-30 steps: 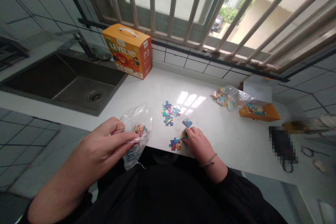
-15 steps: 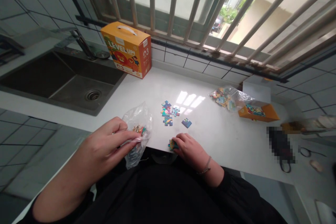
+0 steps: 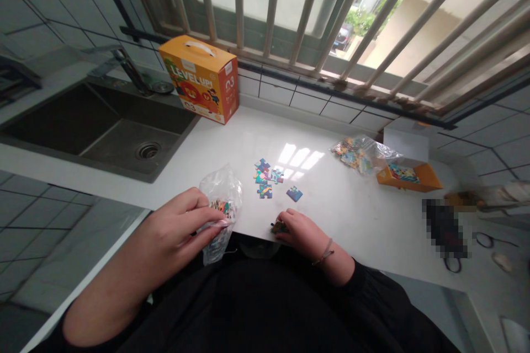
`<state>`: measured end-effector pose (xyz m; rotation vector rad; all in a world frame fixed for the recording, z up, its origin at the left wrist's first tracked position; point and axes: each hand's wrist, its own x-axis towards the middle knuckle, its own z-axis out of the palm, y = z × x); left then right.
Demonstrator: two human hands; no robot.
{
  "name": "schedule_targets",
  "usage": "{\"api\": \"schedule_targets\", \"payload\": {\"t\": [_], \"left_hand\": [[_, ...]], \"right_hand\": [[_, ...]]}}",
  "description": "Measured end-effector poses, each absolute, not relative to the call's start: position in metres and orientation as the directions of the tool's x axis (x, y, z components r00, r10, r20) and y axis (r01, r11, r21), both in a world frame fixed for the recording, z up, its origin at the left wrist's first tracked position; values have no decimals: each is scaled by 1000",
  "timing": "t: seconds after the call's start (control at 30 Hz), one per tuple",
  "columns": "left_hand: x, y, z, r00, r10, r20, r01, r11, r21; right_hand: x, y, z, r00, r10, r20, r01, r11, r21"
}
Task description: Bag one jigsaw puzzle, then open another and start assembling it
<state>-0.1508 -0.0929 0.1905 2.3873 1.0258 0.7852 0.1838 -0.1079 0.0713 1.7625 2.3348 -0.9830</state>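
Observation:
My left hand (image 3: 176, 229) pinches a clear plastic bag (image 3: 221, 207) with several puzzle pieces inside, held at the counter's front edge. My right hand (image 3: 300, 231) is curled over puzzle pieces (image 3: 279, 227) at that same edge, fingers closed on them. Just beyond lie a small cluster of loose pieces (image 3: 265, 176) and a single blue piece (image 3: 294, 193) on the white counter (image 3: 331, 204).
An orange puzzle box (image 3: 201, 85) stands at the back left beside a dark sink (image 3: 103, 127). A second bag of pieces (image 3: 356, 154) and an open orange tray (image 3: 408, 175) sit at the right. Scissors (image 3: 453, 256) lie further right. Window bars run behind.
My right hand slid back toward the counter's front edge, gathering the two nearest pieces under its fingers. The left hand and bag shifted only slightly.

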Motion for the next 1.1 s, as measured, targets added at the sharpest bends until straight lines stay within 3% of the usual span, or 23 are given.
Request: {"api": "schedule_targets", "payload": {"t": [0.33, 0.5, 0.87, 1.1], "left_hand": [[-143, -89, 191, 607, 730, 314, 486, -654, 579], [-133, -85, 179, 638, 733, 235, 476, -615, 628], [-116, -78, 161, 700, 694, 167, 454, -613, 646], [-123, -80, 164, 694, 703, 157, 460, -600, 654]], "right_hand": [[217, -68, 51, -80, 990, -117, 957, 44, -285], [218, -64, 41, -88, 992, -93, 959, 60, -278], [218, -58, 45, -55, 986, -160, 935, -5, -354], [214, -58, 48, -44, 989, -141, 829, -43, -558]]}}
